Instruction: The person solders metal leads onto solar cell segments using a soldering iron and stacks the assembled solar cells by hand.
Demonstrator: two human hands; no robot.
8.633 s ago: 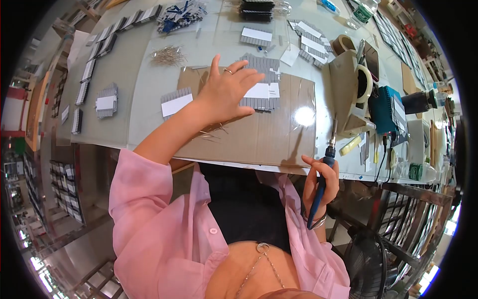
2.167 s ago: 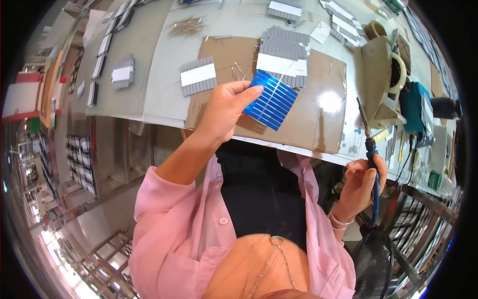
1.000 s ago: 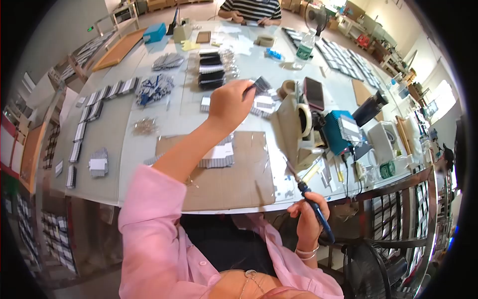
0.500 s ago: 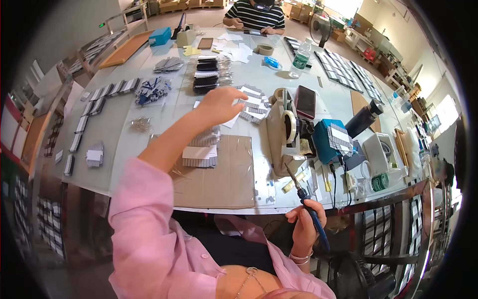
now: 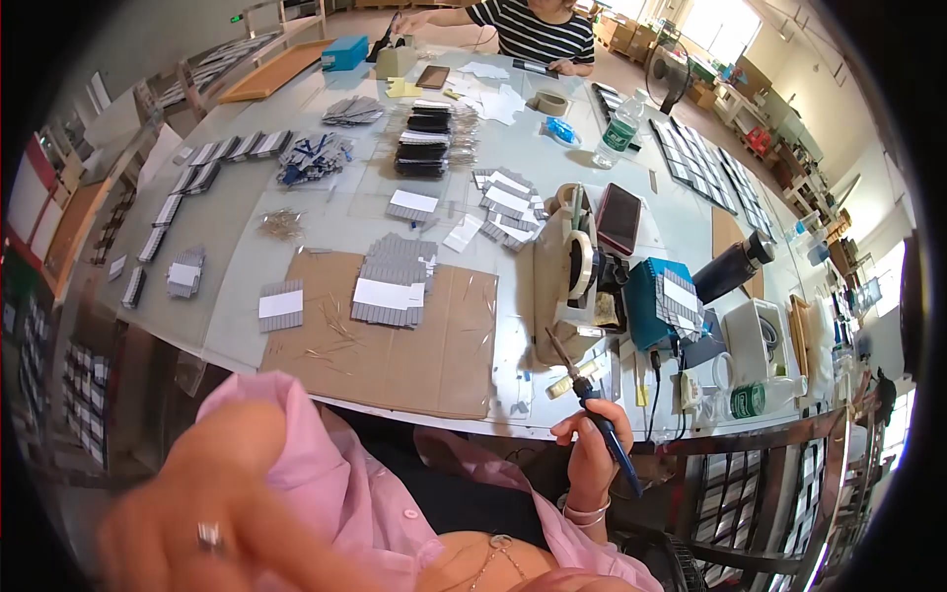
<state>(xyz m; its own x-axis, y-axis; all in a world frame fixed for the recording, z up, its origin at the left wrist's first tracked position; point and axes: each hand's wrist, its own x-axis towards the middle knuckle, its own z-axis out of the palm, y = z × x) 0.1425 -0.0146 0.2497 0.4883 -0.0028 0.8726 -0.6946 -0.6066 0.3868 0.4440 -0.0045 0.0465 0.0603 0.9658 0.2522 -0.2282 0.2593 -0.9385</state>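
Observation:
My right hand (image 5: 590, 444) is wrapped round the blue handle of a soldering iron (image 5: 610, 434) at the table's front edge; its metal tip points up and left. Close to the camera at lower left is my left hand (image 5: 212, 513), smeared by motion, with a ring on one finger. Its fingertips are blurred, so whether it holds anything is unclear. Beyond it, a cardboard sheet (image 5: 434, 365) bears a stack of grey-and-white ribbed strips (image 5: 390, 294), a smaller ribbed piece (image 5: 281, 307) and loose thin wires (image 5: 330, 335).
More ribbed pieces (image 5: 508, 202) and black bundles (image 5: 424, 143) lie farther back. Right of the cardboard stand a tape dispenser (image 5: 567, 286), a phone (image 5: 619, 217), a blue box (image 5: 651, 286) and a dark flask (image 5: 735, 264). A co-worker (image 5: 543, 37) sits across the table.
My left hand has come back from over the ribbed pieces to the lower left, near the camera. My right hand still holds the soldering iron. The co-worker's arm now reaches toward the back-left.

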